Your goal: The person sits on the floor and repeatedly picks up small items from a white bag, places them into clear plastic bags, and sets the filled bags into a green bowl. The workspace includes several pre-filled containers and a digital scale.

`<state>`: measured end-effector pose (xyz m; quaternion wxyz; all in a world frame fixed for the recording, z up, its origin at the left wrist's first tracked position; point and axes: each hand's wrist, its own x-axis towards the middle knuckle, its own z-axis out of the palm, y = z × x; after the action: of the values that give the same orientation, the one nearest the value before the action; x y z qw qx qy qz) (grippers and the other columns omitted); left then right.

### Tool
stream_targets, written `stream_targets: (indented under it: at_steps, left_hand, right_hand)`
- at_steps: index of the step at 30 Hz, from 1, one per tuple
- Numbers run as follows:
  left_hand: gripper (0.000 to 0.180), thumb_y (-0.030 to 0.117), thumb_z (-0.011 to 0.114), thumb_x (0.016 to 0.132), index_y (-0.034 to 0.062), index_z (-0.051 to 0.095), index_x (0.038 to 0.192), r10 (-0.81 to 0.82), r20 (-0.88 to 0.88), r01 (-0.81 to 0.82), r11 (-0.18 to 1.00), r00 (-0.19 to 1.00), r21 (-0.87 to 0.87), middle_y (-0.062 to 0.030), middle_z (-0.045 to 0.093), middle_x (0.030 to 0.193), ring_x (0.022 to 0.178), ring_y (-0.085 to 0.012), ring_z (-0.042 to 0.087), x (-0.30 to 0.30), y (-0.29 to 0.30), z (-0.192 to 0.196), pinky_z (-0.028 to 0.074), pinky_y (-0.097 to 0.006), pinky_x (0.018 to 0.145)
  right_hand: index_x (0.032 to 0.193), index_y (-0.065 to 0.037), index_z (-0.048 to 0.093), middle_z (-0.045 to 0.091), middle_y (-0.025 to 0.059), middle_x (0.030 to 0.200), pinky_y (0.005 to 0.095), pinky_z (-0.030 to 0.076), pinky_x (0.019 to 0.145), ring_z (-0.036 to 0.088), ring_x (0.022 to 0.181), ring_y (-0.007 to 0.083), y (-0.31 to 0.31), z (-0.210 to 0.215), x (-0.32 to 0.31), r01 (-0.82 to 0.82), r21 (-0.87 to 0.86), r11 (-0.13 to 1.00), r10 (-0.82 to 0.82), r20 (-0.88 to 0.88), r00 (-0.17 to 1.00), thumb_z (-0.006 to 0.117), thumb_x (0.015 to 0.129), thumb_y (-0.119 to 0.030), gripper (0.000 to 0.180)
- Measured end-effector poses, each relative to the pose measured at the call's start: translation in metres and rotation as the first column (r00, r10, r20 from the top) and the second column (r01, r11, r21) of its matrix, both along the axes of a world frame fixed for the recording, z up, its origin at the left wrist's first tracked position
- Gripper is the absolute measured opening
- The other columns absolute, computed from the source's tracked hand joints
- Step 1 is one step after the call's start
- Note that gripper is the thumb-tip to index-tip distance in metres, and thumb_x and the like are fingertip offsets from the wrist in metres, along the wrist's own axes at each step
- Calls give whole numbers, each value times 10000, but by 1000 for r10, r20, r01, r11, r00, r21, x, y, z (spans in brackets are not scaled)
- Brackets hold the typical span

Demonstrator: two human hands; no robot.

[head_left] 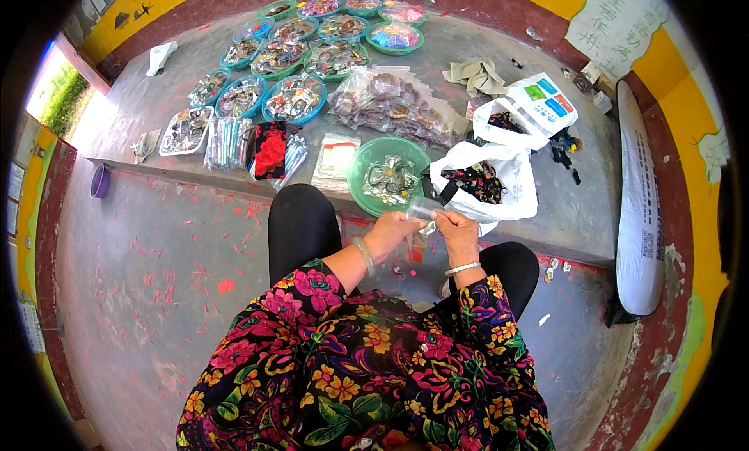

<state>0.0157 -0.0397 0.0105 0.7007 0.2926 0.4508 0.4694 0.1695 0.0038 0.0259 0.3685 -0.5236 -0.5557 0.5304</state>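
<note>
My left hand (388,234) and my right hand (458,236) meet in front of my knees, their fingers closed on a small clear plastic bag (422,208). A small whitish piece shows by my fingertips; its kind is hard to make out. Just beyond my hands, a green plastic basin (360,187) holds small clear packets with dark and silvery contents. Right of the basin, an open white plastic bag (520,187) contains many small black items with coloured bits. Flat clear packets (336,158) with white and red parts lie left of the basin.
Several round basins (296,97) of small goods cover the raised concrete ledge. A heap of clear bags (394,100) lies behind the green basin. Another white bag (538,104) stands at right, near a long wrapped roll (638,201). A purple bowl (100,182) is at far left.
</note>
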Motion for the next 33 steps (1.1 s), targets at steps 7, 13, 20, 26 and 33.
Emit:
stream_targets:
  at_steps: [7,13,20,26,33]
  left_hand:
    - [205,165,589,830,-6,615,940,71,-8,-71,997,997,-5,-45,629,849,755,-96,575,1,0,-2,446,-226,713]
    - [217,208,563,854,4,592,921,107,147,-97,993,983,-73,-36,611,804,714,-112,579,0,0,-2,476,-261,665]
    - [208,208,554,859,5,593,881,189,93,-189,982,978,-12,-51,608,769,678,-118,576,-3,3,-15,470,-252,616]
    - [205,200,534,862,6,589,824,134,-141,-140,990,981,-35,-62,610,728,583,-118,568,-2,2,-1,457,-234,538]
    - [182,223,524,858,45,550,887,498,-43,-500,861,866,-89,-40,580,720,543,-119,528,-35,18,-26,408,-224,461]
  right_hand:
    - [756,1,639,564,-29,615,188,354,478,442,549,28,1,1,0,35,20,999,-35,27,999,681,742,-107,117]
    - [797,19,646,583,-5,632,187,378,491,471,556,39,2,-5,1,109,-3,994,-108,-103,989,664,751,-75,106]
    - [829,21,645,599,27,648,190,390,477,520,528,74,2,2,2,179,-35,983,-182,-187,965,654,765,-85,124]
    - [861,5,637,623,56,675,187,356,441,546,480,103,2,16,7,204,-161,966,-246,-314,917,644,785,-134,158]
    - [861,1,635,638,64,707,204,366,447,591,519,125,2,19,8,236,-195,952,-291,-331,898,624,803,-152,164]
